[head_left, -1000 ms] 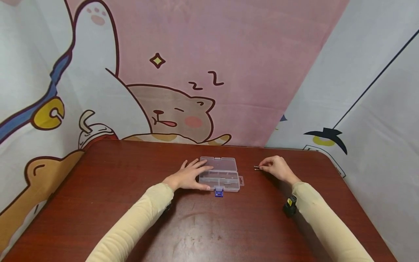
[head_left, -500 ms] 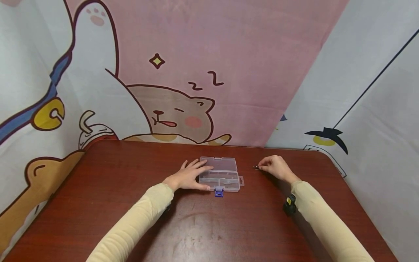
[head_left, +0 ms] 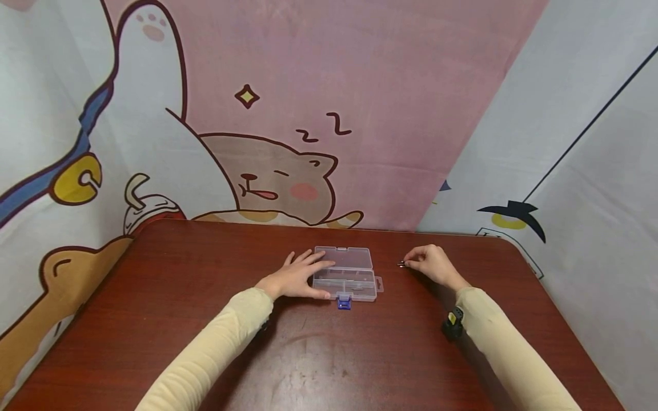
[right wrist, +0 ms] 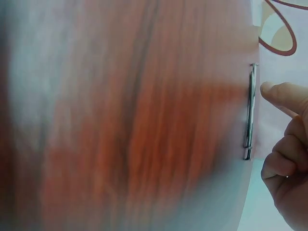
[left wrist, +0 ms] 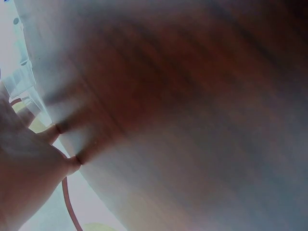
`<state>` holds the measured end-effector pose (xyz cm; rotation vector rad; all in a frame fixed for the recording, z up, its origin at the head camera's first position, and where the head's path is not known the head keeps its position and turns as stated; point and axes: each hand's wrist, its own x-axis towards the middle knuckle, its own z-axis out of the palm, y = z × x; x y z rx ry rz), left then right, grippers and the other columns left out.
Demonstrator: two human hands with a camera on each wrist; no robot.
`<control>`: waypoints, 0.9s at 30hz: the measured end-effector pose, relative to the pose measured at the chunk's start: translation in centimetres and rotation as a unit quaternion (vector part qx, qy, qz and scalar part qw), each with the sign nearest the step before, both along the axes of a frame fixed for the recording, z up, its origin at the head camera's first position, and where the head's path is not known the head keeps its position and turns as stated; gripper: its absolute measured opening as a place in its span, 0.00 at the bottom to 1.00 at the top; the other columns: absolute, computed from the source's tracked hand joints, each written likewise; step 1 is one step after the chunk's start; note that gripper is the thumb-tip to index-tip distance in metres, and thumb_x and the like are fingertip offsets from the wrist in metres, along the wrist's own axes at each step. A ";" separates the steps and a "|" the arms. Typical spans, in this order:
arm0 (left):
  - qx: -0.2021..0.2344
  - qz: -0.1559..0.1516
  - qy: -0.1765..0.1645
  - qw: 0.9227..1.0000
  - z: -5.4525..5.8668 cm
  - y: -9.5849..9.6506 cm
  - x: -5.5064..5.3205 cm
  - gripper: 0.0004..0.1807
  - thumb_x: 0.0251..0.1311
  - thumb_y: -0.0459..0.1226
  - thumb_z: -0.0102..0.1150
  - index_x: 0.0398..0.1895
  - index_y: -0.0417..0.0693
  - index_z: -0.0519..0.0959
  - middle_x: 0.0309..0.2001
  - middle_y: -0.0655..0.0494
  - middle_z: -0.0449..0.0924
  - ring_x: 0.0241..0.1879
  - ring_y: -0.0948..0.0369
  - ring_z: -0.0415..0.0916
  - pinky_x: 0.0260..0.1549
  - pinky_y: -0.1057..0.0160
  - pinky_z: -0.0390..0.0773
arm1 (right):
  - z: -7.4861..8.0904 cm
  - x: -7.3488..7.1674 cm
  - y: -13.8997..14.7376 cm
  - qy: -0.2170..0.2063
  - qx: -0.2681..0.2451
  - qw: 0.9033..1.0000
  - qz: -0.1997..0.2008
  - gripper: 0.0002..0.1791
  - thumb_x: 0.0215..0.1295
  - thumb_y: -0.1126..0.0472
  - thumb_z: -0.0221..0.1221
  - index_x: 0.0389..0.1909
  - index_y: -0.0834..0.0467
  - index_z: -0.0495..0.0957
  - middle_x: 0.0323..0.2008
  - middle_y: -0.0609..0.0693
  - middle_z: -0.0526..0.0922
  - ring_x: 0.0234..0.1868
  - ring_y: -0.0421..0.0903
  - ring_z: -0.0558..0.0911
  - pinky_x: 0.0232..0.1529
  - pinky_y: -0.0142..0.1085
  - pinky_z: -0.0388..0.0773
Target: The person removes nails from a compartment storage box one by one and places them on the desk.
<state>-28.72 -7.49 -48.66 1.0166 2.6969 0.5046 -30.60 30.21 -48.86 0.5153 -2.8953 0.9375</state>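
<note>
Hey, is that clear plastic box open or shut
Open: the box has its lid turned back on the far side, leaving the compartments uncovered.

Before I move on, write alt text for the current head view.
A person's left hand lies over the left edge of an open clear box on a brown table. Their right hand is at thin metal pieces to the right, a cartoon backdrop behind.

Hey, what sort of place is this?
Probably a small indoor work corner: there's a reddish-brown, wood-grained table with rounded far corners, wrinkled pink-and-white cartoon-printed hangings around it, and an open clear plastic compartment box on the tabletop.
</note>
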 end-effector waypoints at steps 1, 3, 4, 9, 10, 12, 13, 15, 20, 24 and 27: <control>-0.001 0.001 0.000 1.000 -0.1 0.0 0.0 0.46 0.52 0.67 0.59 0.73 0.64 0.60 0.75 0.53 0.49 0.73 0.45 0.42 0.63 0.33 0.39 | 0.0 0.1 -0.1 -0.002 -0.006 1.000 -0.001 0.03 0.59 0.65 0.66 0.30 0.61 0.85 0.14 0.43 0.70 0.17 0.39 0.64 0.21 0.32 0.60; -0.001 0.001 -0.001 1.000 -0.1 0.0 -0.1 0.46 0.52 0.67 0.59 0.74 0.64 0.60 0.75 0.53 0.49 0.73 0.46 0.42 0.63 0.33 0.38 | 0.1 0.3 -0.5 -0.007 -0.019 1.000 0.000 0.02 0.59 0.65 0.66 0.31 0.61 0.86 0.14 0.44 0.70 0.17 0.40 0.64 0.21 0.32 0.60; -0.002 0.001 -0.002 1.000 -0.1 0.0 -0.1 0.46 0.52 0.67 0.59 0.74 0.64 0.60 0.75 0.53 0.49 0.73 0.46 0.41 0.63 0.33 0.38 | 0.1 0.4 -0.8 -0.007 -0.026 1.000 0.002 0.02 0.59 0.66 0.66 0.31 0.60 0.86 0.14 0.44 0.69 0.17 0.39 0.63 0.20 0.32 0.60; -0.001 0.003 -0.005 1.000 -0.1 0.0 -0.1 0.45 0.52 0.66 0.59 0.73 0.65 0.60 0.76 0.53 0.48 0.73 0.46 0.41 0.64 0.34 0.37 | 0.2 0.9 -2.2 -0.015 -0.053 0.998 0.006 0.02 0.59 0.67 0.66 0.32 0.60 0.86 0.13 0.44 0.68 0.16 0.37 0.62 0.21 0.31 0.61; -0.001 0.003 -0.004 1.000 -0.1 0.0 -0.1 0.45 0.52 0.67 0.59 0.73 0.65 0.60 0.76 0.53 0.48 0.73 0.46 0.41 0.64 0.34 0.37 | 0.2 1.0 -2.5 -0.016 -0.058 0.998 0.007 0.02 0.59 0.67 0.66 0.32 0.60 0.86 0.13 0.44 0.67 0.16 0.37 0.62 0.20 0.31 0.60; -0.002 0.003 -0.003 1.000 -0.1 0.0 -0.1 0.45 0.52 0.67 0.59 0.73 0.65 0.60 0.76 0.53 0.48 0.73 0.46 0.41 0.64 0.34 0.38 | 0.4 1.2 -3.1 -0.018 -0.066 0.998 0.011 0.02 0.59 0.67 0.66 0.32 0.60 0.86 0.13 0.43 0.66 0.16 0.38 0.62 0.20 0.31 0.60; -0.002 0.003 -0.003 1.000 -0.1 0.0 -0.1 0.45 0.52 0.67 0.59 0.73 0.65 0.60 0.76 0.54 0.48 0.73 0.46 0.41 0.64 0.34 0.38 | 0.4 1.3 -3.4 -0.018 -0.071 0.997 0.013 0.02 0.59 0.67 0.66 0.32 0.60 0.86 0.13 0.43 0.66 0.16 0.38 0.62 0.20 0.31 0.60; -0.003 0.004 -0.004 1.000 -0.1 0.1 0.0 0.46 0.52 0.67 0.59 0.73 0.65 0.60 0.76 0.54 0.48 0.73 0.46 0.41 0.64 0.34 0.38 | 0.6 1.5 -4.0 -0.019 -0.081 0.996 0.020 0.02 0.59 0.67 0.66 0.32 0.61 0.86 0.13 0.43 0.65 0.16 0.38 0.62 0.19 0.30 0.59; -0.005 0.005 -0.002 1.000 -0.2 0.1 -0.1 0.46 0.52 0.67 0.59 0.73 0.65 0.60 0.76 0.54 0.48 0.73 0.47 0.41 0.64 0.35 0.38 | 0.8 1.7 -5.2 -0.018 -0.093 0.995 0.031 0.02 0.59 0.66 0.67 0.32 0.60 0.86 0.12 0.42 0.63 0.15 0.38 0.61 0.18 0.30 0.57; -0.007 0.006 0.001 1.000 -0.2 0.1 -0.1 0.46 0.51 0.67 0.59 0.74 0.66 0.60 0.76 0.54 0.48 0.73 0.47 0.41 0.64 0.35 0.39 | 0.8 1.8 -6.1 -0.015 -0.103 0.994 0.039 0.02 0.58 0.65 0.68 0.31 0.60 0.86 0.12 0.42 0.62 0.15 0.37 0.60 0.17 0.30 0.55; -0.004 0.004 0.003 1.000 -0.1 0.1 -0.1 0.46 0.51 0.67 0.59 0.73 0.65 0.60 0.75 0.53 0.49 0.73 0.46 0.42 0.64 0.34 0.39 | 0.8 1.9 -6.7 -0.010 -0.108 0.993 0.047 0.02 0.57 0.65 0.68 0.31 0.60 0.86 0.12 0.41 0.61 0.15 0.37 0.59 0.16 0.31 0.55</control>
